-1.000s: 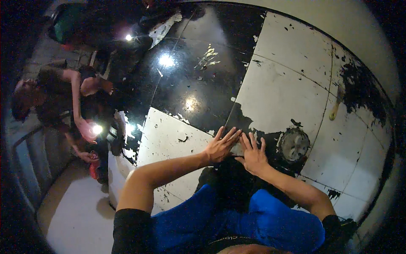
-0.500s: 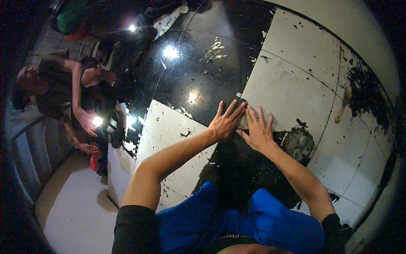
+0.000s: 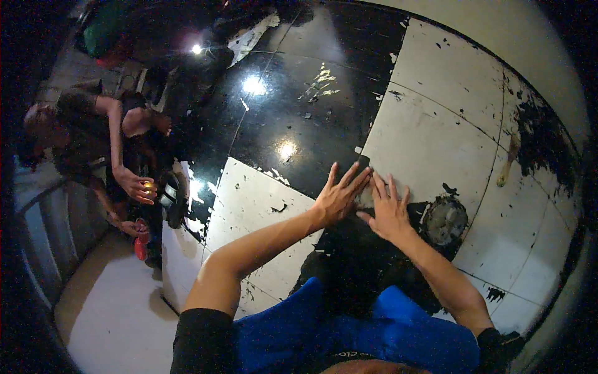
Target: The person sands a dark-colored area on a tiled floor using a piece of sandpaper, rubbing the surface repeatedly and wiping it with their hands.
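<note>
The wearer's two hands [image 3: 337, 202] show at centre, a co-worker's two hands [image 3: 132, 185] at left, one yellow-handled tool [image 3: 503, 174] at right.

**Black coating peels across a white tiled floor [image 3: 436, 124]**

Black coating [image 3: 274, 118] spreads glossy from 11 to 12 o'clock, broken by a pale streaked patch [image 3: 321, 84] near 12. A duller black patch [image 3: 352, 262] lies at 5. Pale, speckled tiles show at 2 and 8, with a curled dark flake [image 3: 279, 209] on the latter. Just past 3 sits a grey round piece [image 3: 444, 219]; farther out at 3, a yellow-handled tool [image 3: 503, 174]. A dark sandal [image 3: 169, 198] rests at 9.
</note>
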`<state>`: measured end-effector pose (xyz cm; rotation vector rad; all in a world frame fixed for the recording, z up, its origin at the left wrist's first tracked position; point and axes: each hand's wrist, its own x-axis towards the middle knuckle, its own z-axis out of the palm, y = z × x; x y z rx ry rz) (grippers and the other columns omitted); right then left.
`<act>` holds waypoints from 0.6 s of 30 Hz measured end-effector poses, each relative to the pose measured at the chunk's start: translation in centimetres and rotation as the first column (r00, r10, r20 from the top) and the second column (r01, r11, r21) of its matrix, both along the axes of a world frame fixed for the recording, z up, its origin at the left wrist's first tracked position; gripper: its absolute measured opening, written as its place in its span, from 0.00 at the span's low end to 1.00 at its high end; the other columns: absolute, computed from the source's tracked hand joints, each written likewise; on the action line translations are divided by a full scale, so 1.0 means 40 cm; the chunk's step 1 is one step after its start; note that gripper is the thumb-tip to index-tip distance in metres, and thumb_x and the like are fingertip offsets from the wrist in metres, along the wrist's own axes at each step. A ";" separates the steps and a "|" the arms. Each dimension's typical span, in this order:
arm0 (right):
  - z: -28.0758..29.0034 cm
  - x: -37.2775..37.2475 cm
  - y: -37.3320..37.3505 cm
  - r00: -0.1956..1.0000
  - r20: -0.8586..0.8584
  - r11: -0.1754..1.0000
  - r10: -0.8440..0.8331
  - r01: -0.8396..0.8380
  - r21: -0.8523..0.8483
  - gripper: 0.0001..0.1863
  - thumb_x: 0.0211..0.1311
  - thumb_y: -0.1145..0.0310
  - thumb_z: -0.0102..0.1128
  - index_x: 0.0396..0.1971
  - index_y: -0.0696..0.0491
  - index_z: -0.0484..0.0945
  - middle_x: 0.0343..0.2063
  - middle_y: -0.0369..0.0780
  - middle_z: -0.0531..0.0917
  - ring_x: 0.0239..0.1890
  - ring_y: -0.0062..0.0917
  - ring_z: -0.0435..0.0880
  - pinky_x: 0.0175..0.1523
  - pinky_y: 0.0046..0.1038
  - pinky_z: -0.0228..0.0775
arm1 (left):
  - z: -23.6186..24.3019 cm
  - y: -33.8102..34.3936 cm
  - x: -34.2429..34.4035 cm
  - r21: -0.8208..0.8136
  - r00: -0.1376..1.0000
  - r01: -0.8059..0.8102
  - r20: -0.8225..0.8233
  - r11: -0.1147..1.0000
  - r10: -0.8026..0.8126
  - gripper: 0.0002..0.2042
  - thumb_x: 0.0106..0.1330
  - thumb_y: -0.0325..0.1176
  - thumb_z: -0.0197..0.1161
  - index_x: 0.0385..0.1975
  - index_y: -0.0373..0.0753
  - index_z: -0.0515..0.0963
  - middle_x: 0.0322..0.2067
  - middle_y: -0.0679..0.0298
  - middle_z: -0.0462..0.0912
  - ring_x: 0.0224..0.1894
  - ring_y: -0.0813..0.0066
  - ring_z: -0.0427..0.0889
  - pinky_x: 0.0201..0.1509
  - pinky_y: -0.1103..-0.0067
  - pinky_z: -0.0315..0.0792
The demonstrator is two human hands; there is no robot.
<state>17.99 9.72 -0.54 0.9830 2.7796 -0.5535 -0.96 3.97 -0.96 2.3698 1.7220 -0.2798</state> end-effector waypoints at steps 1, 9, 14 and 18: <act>0.003 -0.015 0.024 1.000 0.011 1.000 -0.015 0.015 -0.007 0.51 0.63 0.38 0.56 0.73 0.60 0.53 0.76 0.39 0.47 0.76 0.44 0.46 0.70 0.65 0.42 | 0.009 0.022 -0.004 0.002 1.000 -0.028 -0.003 1.000 0.028 0.38 0.67 0.50 0.57 0.75 0.45 0.54 0.78 0.65 0.40 0.79 0.56 0.37 0.74 0.39 0.40; 0.035 -0.042 0.064 0.998 0.042 0.996 -0.052 0.055 -0.074 0.51 0.60 0.42 0.62 0.74 0.59 0.52 0.76 0.40 0.46 0.77 0.45 0.43 0.71 0.67 0.40 | -0.010 0.045 0.003 -0.026 0.996 -0.071 -0.058 0.997 0.069 0.41 0.63 0.43 0.60 0.76 0.44 0.52 0.78 0.65 0.38 0.79 0.55 0.35 0.74 0.39 0.38; 0.032 -0.007 -0.006 0.997 0.059 0.994 -0.046 0.051 -0.100 0.52 0.60 0.42 0.63 0.74 0.59 0.51 0.76 0.41 0.47 0.77 0.44 0.45 0.72 0.66 0.38 | -0.028 -0.022 0.018 0.012 0.991 -0.075 0.109 0.997 0.073 0.38 0.68 0.50 0.56 0.75 0.44 0.53 0.78 0.64 0.40 0.79 0.58 0.36 0.73 0.38 0.38; 0.018 -0.014 0.001 0.998 0.045 0.997 -0.053 0.056 -0.054 0.52 0.59 0.42 0.63 0.73 0.60 0.52 0.76 0.40 0.46 0.77 0.46 0.45 0.72 0.66 0.39 | -0.012 0.008 0.002 0.015 0.993 -0.043 0.113 0.999 0.041 0.37 0.68 0.53 0.55 0.75 0.45 0.55 0.78 0.66 0.42 0.79 0.57 0.37 0.73 0.38 0.38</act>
